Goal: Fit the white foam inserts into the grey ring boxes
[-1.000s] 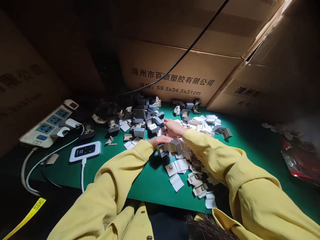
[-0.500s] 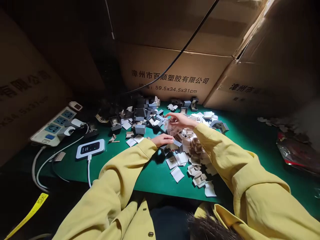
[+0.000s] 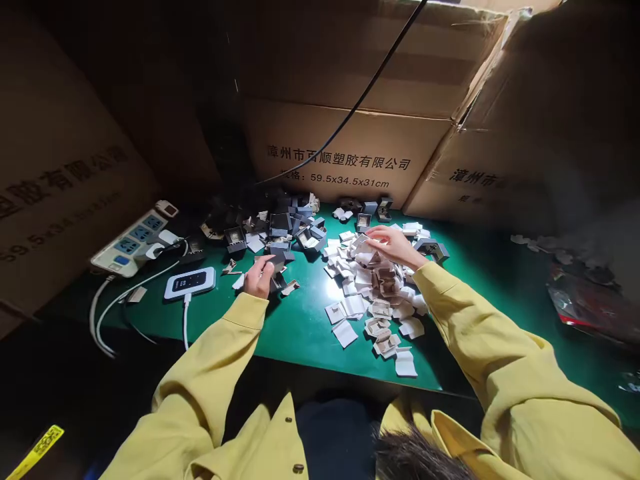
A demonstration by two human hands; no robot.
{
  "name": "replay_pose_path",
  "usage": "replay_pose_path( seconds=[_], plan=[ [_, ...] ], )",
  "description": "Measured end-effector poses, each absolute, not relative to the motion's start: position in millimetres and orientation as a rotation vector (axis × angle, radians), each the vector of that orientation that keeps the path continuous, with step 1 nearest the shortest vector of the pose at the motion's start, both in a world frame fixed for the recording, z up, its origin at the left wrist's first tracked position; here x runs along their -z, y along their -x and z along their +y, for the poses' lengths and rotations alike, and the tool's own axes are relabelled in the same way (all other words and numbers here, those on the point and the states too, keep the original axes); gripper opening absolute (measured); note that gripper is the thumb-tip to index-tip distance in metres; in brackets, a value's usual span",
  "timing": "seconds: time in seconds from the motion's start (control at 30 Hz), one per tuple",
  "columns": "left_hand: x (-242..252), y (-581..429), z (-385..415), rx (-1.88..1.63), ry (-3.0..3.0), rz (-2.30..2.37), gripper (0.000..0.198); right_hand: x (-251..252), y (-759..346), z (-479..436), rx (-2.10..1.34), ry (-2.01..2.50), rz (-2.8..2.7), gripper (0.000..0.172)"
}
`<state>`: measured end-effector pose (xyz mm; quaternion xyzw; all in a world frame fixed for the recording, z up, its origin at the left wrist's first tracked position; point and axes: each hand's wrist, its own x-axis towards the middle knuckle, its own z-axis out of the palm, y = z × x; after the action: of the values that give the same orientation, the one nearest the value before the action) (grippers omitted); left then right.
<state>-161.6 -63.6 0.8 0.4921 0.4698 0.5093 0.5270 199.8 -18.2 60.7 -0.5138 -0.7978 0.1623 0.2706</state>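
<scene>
Dark-grey box point(image 3: 275, 264) — angular (partly shadowed) — sits in the left hand point(image 3: 259, 277).

Table point(image 3: 295, 333) centre brightly lit (white glare beside the papers point(image 3: 345, 334)); surroundings dim, corners near black, right side hazy.

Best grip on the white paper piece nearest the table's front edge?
Probably pinch the white paper piece by its near edge, coming from the wearer's side. It lies low on the green table with bare surface along that edge, while its far edge sits close to the pile of paper pieces. It looks thin, so a light pinch should do.
</scene>
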Motion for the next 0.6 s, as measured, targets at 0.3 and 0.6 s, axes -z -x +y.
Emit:
replay_pose_path(
  seconds=[0.3,0.6],
  plan=[
    [10.2,91.4,-62.4,-1.142,-1.304,1.1,0.025,-29.7,-206.7,-42.8,-0.455,1.416,-1.955,0.022],
    [-9.5,19.2,-37.1,-1.096,-0.948,0.699,0.042,-11.7,-221.1,-67.4,-0.559,1.471,-1.641,0.018]
  ],
)
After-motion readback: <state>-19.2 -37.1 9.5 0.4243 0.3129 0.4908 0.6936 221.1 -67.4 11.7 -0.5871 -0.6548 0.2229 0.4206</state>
